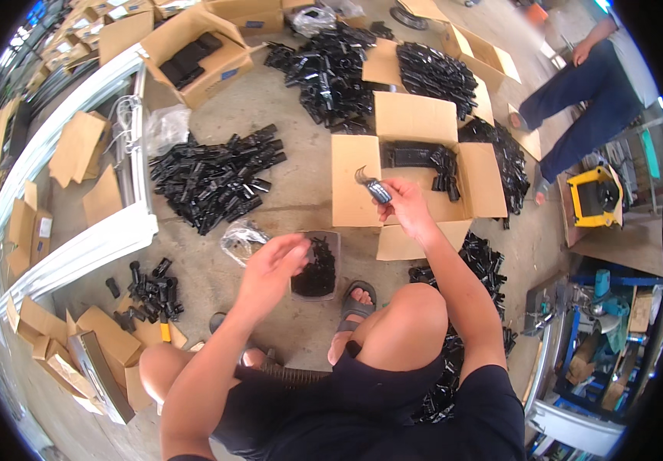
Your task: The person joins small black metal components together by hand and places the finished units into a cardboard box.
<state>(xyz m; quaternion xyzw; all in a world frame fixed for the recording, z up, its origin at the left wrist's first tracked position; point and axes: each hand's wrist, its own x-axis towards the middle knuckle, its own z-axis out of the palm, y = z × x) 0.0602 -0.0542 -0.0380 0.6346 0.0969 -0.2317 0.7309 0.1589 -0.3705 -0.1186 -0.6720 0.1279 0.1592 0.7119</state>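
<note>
A dull grey concrete floor point(308, 175), crossed by a thin dark seam, spreads through a cluttered workshop. Long white metal bars point(93, 252) lie along the left side; on the right, a yellow-and-black boxy device point(597, 197) sits on a flat brown board point(616, 250), near a cluttered blue-edged metal rack point(567, 342). Bright white light glares at the upper right.

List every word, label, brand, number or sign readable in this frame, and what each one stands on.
No text can be read.
Blue label on the upper-left carton: too small.
White label on the far-left carton: too small.
Black part in the right hand: pale marks, too blurred to tell if lettering.
</note>
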